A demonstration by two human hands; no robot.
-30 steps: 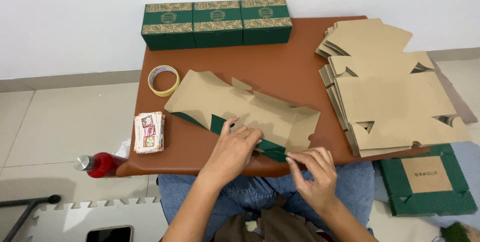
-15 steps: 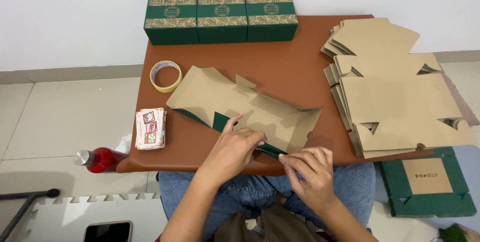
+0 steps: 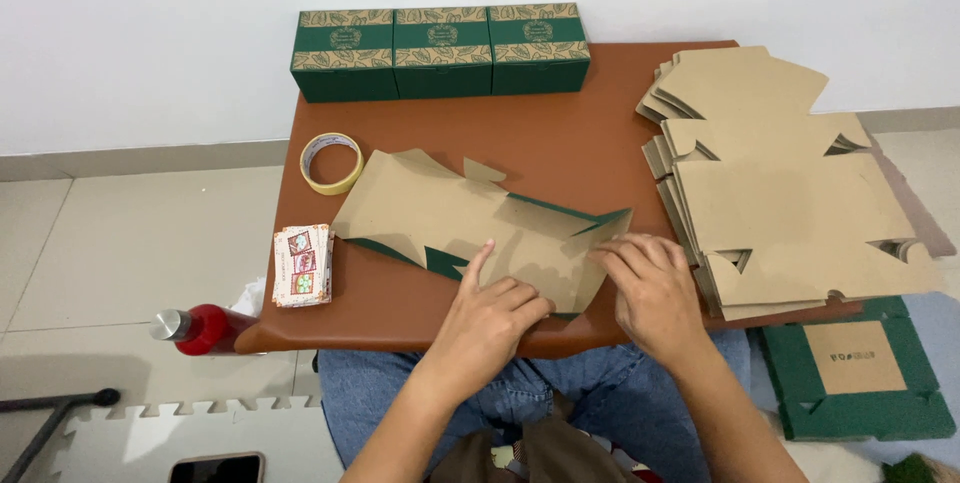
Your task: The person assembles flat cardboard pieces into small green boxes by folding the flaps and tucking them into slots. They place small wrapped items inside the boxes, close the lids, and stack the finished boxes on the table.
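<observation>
On the brown table (image 3: 560,148), the landmark for all that follows, everything is lying in plain view from the head camera. At its right edge a big stack of flat cardboard box blanks (image 3: 790,203) is overhanging the tabletop, kraft side up. Across the table's front middle, the unfolded box blank (image 3: 450,223) is lying flat, brown inside facing up, with green outer flaps showing along its near and right edges. Lined up along the table's far edge, three finished green boxes (image 3: 440,51) are sitting side by side against the white wall. Below the table's right front corner, a green box piece (image 3: 860,368) is lying on the floor.

Now the hands. At the table's front edge, the left hand (image 3: 490,318) is pressing palm-down on the blank's near portion, fingers loosely curled and index finger stretched out along the card; it is grasping nothing. Just to its right, the right hand (image 3: 655,288) is lying flat and spread on the blank's right end, pushing down beside the raised green flap, also not gripping.

Near the table's left rear, a roll of tape (image 3: 331,162) is lying flat. At the left front corner a small stack of printed cards (image 3: 302,263) is sitting, and just off that corner a red bottle (image 3: 200,328) is lying on the floor.
</observation>
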